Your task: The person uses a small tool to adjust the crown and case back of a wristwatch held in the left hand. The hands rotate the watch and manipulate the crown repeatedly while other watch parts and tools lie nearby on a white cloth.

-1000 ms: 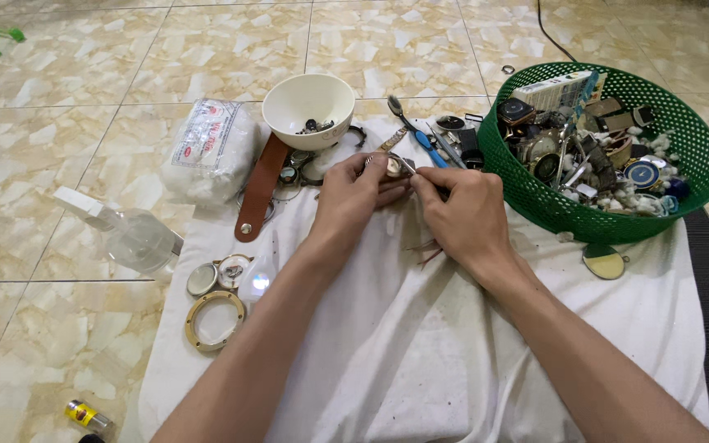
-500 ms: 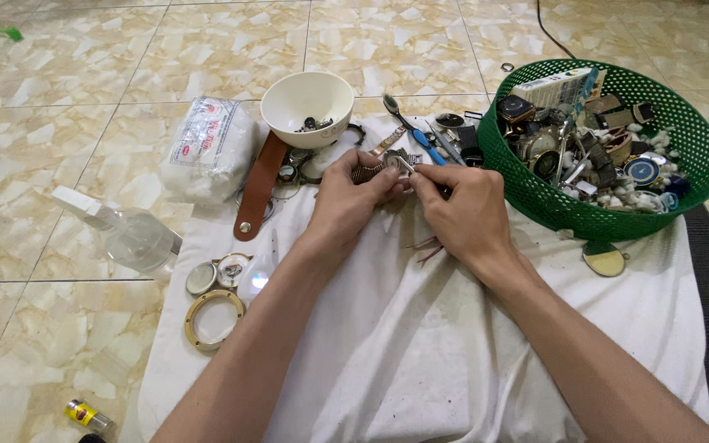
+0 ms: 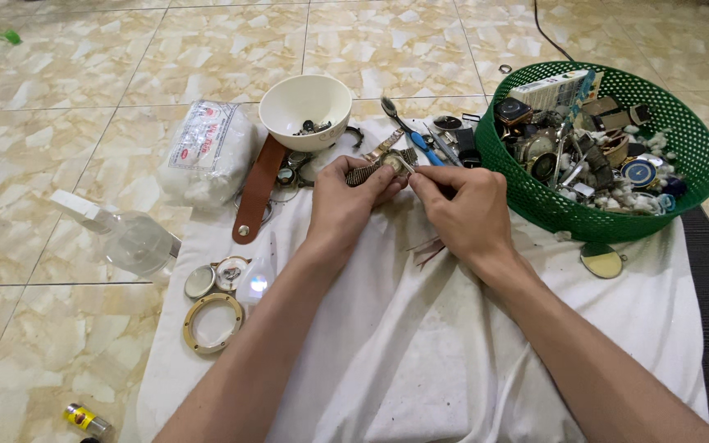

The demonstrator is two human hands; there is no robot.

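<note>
My left hand (image 3: 348, 200) grips a wristwatch (image 3: 386, 163) with a metal mesh band, held above a white cloth (image 3: 420, 344) spread on the tiled floor. My right hand (image 3: 459, 209) pinches at the watch's case from the right with thumb and forefinger closed; whether a small tool sits between them is hidden. A white bowl (image 3: 305, 111) holding small dark parts stands just beyond my left hand. A brown leather strap (image 3: 257, 190) lies to its left.
A green mesh basket (image 3: 535, 197) full of watches and parts sits at the right. A clear spray bottle (image 3: 125, 238), a white wrapped packet (image 3: 207, 152), a brass ring (image 3: 212, 322), round watch cases (image 3: 215, 277), a blue-handled tool (image 3: 412, 135) and a small yellow bottle (image 3: 85, 419) lie around.
Both hands have shifted slightly with the watch; my right fingers have closed in on the watch's case. Everything else on the cloth is unmoved.
</note>
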